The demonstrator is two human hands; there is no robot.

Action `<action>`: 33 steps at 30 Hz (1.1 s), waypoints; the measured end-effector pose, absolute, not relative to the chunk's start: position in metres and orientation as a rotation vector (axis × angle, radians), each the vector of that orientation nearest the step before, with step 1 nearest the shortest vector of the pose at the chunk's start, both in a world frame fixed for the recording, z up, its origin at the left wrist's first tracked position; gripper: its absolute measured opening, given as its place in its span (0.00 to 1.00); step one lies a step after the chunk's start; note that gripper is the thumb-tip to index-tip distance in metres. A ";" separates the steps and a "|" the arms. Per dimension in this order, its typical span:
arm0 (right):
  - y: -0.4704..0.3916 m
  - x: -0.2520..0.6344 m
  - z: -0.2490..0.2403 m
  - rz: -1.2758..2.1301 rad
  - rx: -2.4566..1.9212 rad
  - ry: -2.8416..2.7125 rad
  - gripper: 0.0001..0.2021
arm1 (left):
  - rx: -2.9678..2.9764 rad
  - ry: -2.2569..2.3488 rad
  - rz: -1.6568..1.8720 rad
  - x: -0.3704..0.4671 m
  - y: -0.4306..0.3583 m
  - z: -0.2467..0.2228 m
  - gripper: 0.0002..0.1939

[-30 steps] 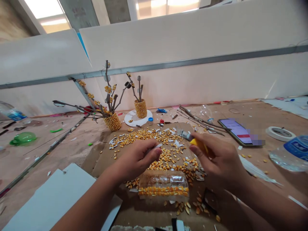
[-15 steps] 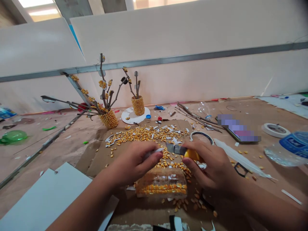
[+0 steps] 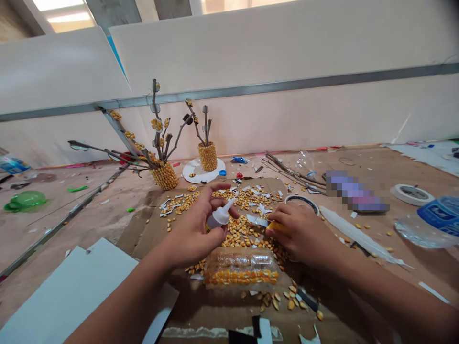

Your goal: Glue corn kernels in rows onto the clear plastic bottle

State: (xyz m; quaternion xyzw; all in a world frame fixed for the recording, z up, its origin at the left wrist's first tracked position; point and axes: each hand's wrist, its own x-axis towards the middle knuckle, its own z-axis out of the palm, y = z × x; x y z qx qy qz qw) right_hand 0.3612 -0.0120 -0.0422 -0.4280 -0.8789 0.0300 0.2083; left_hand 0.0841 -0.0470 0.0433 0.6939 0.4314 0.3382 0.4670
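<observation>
My left hand (image 3: 197, 229) is wrapped round a white glue bottle (image 3: 219, 216), whose nozzle points up and to the right. In my right hand (image 3: 299, 231) is a yellow utility knife (image 3: 278, 227), its blade pointing left, low over the kernels. Loose corn kernels (image 3: 236, 231) are spread across the cardboard (image 3: 143, 234) beneath both hands. Nearer to me lies a clear plastic piece (image 3: 242, 267) with rows of kernels along its front side. Neither hand touches it.
Two kernel-covered pots (image 3: 165, 176) with twigs stand at the back. Right are a tape ring (image 3: 303, 203), a white feather (image 3: 358, 234), a phone (image 3: 355, 191), a tape roll (image 3: 412, 194) and a water bottle (image 3: 426, 222). White board (image 3: 71, 291) lies front left.
My left hand has opened out somewhat, and the glue bottle's nozzle now tilts upward. My right hand has moved left and the knife sits lower, over the kernels.
</observation>
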 end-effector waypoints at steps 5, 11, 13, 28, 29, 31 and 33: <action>-0.025 0.356 -0.025 0.237 -1.028 -2.220 0.08 | 1.825 1.135 0.939 0.092 -0.055 0.038 0.40; -0.050 0.348 0.003 0.407 -0.734 -2.083 0.04 | 1.970 1.041 1.065 0.100 -0.062 0.046 0.43; -0.056 0.349 0.007 0.520 -0.696 -2.055 0.04 | 2.175 1.075 1.056 0.101 -0.065 0.052 0.32; -0.063 0.346 0.011 1.193 -0.805 -1.886 0.13 | 2.092 0.963 0.522 0.085 -0.044 0.060 0.68; -0.060 0.348 0.009 1.206 -0.826 -1.876 0.13 | 2.103 1.038 0.359 0.074 -0.041 0.065 0.70; -0.054 0.352 0.008 1.234 -0.869 -1.867 0.14 | 2.146 1.157 0.064 0.055 -0.040 0.074 0.70; -0.049 0.355 0.008 1.274 -0.900 -1.851 0.14 | 2.223 1.298 -0.107 0.046 -0.042 0.078 0.64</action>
